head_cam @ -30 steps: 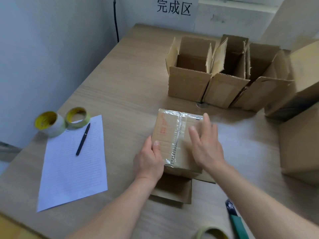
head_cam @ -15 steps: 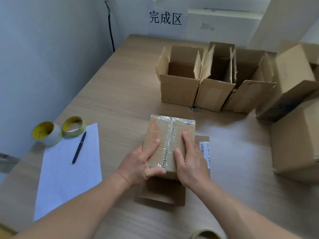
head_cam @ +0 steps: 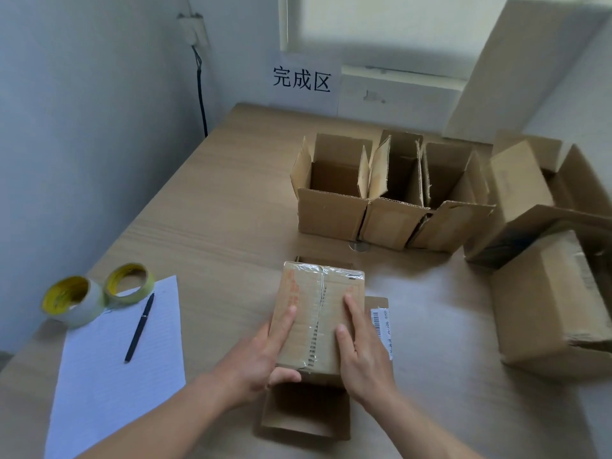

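Observation:
A small cardboard box stands on the wooden table, its top seam sealed with clear tape. Its lower flaps lie spread on the table: one toward me, one to the right with a barcode label. My left hand grips the box's near-left corner, index finger straight along the top and thumb curled round the near edge. My right hand rests flat on the top's right side, fingers straight.
Three open empty boxes stand in a row behind. Larger boxes crowd the right side. At the left lie two tape rolls, a lined sheet and a pen. A sign hangs on the back wall.
My right hand slid from across the box top back to its near right side. My left thumb wrapped round the near edge. The view tilted up; cutter and tape roll left the frame.

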The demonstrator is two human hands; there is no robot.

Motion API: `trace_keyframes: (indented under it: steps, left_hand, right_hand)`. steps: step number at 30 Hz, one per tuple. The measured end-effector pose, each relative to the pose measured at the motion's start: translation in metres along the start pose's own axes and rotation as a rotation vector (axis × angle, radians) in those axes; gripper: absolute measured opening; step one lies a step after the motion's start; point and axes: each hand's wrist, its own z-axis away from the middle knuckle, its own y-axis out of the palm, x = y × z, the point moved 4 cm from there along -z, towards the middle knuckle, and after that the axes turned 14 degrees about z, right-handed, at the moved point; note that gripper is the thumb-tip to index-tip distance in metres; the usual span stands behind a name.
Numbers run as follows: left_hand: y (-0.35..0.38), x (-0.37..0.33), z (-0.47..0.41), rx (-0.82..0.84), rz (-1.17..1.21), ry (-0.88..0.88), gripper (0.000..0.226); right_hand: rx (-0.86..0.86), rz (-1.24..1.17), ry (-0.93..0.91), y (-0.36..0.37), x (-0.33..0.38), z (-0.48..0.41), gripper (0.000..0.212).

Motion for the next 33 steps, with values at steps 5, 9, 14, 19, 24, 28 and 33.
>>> trace_keyframes:
  steps: [5, 9, 14, 19, 24, 28, 33]
  left_hand:
    - [-0.018, -0.002, 0.000, 0.192, -0.041, -0.025, 0.103]
    - [-0.030, -0.004, 0.006, 0.228, 0.077, -0.136, 0.114]
    - [-0.032, -0.014, 0.009, 0.001, 0.809, -0.389, 0.115]
    - [-0.027, -0.041, 0.002, -0.319, 0.839, -0.452, 0.045]
    - [-0.038, -0.053, 0.028, -0.429, 1.056, -0.481, 0.072]
    - [-0.057, -0.056, 0.049, -0.590, 1.252, -0.344, 0.076]
    - [-0.079, -0.060, 0.068, -0.702, 1.356, -0.198, 0.076]
  right_hand:
    - [0.016, -0.005, 0.024, 0.000, -0.001, -0.003, 0.055]
    - [0.077, 0.000, 0.111, -0.004, -0.001, -0.002, 0.067]
    - [0.129, -0.024, 0.258, -0.011, -0.007, -0.004, 0.074]
    - [0.127, -0.237, 0.358, -0.005, -0.012, 0.003, 0.071]
    - [0.091, -0.557, 0.404, -0.027, 0.004, 0.025, 0.058]
    - [0.041, -0.898, 0.351, -0.051, 0.023, 0.036, 0.072]
    - [-0.051, -1.245, 0.230, -0.075, 0.037, 0.038, 0.075]
